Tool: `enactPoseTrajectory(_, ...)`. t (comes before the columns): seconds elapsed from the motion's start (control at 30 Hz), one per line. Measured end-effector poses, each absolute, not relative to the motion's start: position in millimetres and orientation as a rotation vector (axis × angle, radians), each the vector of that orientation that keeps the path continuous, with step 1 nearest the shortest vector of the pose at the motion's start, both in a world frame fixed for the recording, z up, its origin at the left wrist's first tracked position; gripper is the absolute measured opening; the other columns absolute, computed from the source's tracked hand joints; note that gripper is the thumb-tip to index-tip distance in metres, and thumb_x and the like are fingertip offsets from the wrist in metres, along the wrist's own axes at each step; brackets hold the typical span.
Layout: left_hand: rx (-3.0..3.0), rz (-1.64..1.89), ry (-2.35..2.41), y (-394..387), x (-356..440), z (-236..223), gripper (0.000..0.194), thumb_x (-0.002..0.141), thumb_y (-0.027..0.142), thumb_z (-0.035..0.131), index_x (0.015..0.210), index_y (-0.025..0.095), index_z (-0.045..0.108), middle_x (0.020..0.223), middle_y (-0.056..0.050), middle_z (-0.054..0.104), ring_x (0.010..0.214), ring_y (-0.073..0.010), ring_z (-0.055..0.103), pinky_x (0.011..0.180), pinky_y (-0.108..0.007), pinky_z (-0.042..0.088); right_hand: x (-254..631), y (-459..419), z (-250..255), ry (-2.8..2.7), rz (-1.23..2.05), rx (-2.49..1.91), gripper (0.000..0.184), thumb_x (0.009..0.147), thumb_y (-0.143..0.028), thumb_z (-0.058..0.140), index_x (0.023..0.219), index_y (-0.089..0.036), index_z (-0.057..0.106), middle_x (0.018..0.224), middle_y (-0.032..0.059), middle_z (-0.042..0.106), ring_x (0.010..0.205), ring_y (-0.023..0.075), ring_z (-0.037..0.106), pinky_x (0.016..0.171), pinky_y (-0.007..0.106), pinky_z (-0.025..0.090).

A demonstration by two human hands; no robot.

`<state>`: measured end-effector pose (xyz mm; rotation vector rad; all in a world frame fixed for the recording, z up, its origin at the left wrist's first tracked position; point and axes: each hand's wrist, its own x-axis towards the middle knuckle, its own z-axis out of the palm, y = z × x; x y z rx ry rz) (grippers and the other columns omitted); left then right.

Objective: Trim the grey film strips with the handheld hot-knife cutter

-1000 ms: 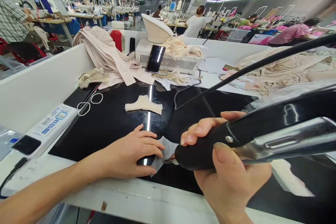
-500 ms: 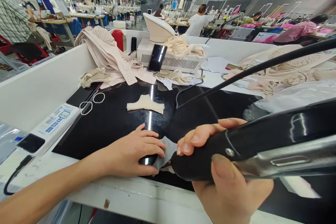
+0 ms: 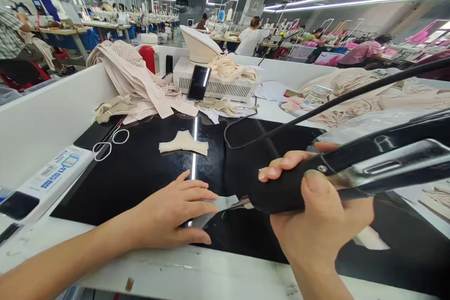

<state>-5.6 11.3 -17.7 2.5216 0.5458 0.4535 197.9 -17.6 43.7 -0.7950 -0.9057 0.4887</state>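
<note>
At the left of the frame, a white printed box [image 3: 56,176] slants along the tabletop [image 3: 197,272], with white-handled scissors [image 3: 101,151] to its right. Near the middle, the left hand [image 3: 172,215] lies palm down, fingers open and slightly spread, its fingertips over the left part of a thin grey piece [image 3: 227,202], which is low in the centre of the frame. A cream cutout [image 3: 183,143] lies above that hand. The piece's uncovered part points right, toward the metal tip [image 3: 242,203] of a black-handled tool [image 3: 277,192]; the tip meets or nearly meets its right edge, exact contact being unclear. The right hand [image 3: 323,220] is closed around the handle, so the piece lies left of that grip; the tool's long axis rises toward the right edge. Of containers, a red bottle [image 3: 147,58] stands upper left, contents hidden; toward the right a clear jar [image 3: 319,93] sits among pale fabric, its contents unreadable, and a distant bin [image 3: 320,57] at upper right shows pink material.
</note>
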Motion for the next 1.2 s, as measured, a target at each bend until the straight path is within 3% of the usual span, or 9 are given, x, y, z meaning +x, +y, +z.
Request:
enactPoseTrajectory(0.2,2.596,0.375,0.549,10,-4,-22,0.047,0.093,0.041,0.068,0.137,0.027,0.059,0.144,-0.006,0.059,0.139,-0.0302,0.048,0.122,-0.06,0.02,192,-19,41,-0.934,0.497,-0.762,0.031,0.074,-0.022,0.078,0.102,-0.026,0.063,0.074,-0.0046,0.066,0.057,0.0154,0.061,0.053,0.032,0.051)
enactPoseTrajectory(0.57,2.583,0.339,0.564,10,-4,-20,0.043,0.094,0.041,0.067,0.134,0.027,0.061,0.145,-0.005,0.059,0.139,-0.0305,0.048,0.122,-0.063,0.018,194,-20,32,-1.013,0.493,-0.806,0.028,0.083,-0.023,0.074,0.108,-0.026,0.06,0.077,-0.0042,0.066,0.061,0.0157,0.062,0.059,0.034,0.054)
enactPoseTrajectory(0.83,2.571,0.291,0.587,9,-5,-21,0.043,0.096,0.044,0.065,0.136,0.03,0.06,0.147,-0.002,0.057,0.141,-0.0293,0.045,0.123,-0.062,0.015,208,-17,36,-0.914,0.383,-0.81,0.032,0.076,-0.02,0.074,0.104,-0.025,0.062,0.075,-0.0058,0.066,0.057,0.015,0.059,0.054,0.032,0.053)
enactPoseTrajectory(1.2,2.593,0.267,0.586,8,-7,-21,0.045,0.094,0.037,0.068,0.138,0.03,0.058,0.148,-0.003,0.056,0.141,-0.0304,0.044,0.122,-0.065,0.018,207,-15,31,-0.991,0.378,-0.85,0.029,0.084,-0.02,0.072,0.109,-0.026,0.059,0.076,-0.0056,0.066,0.059,0.0143,0.062,0.06,0.033,0.054)
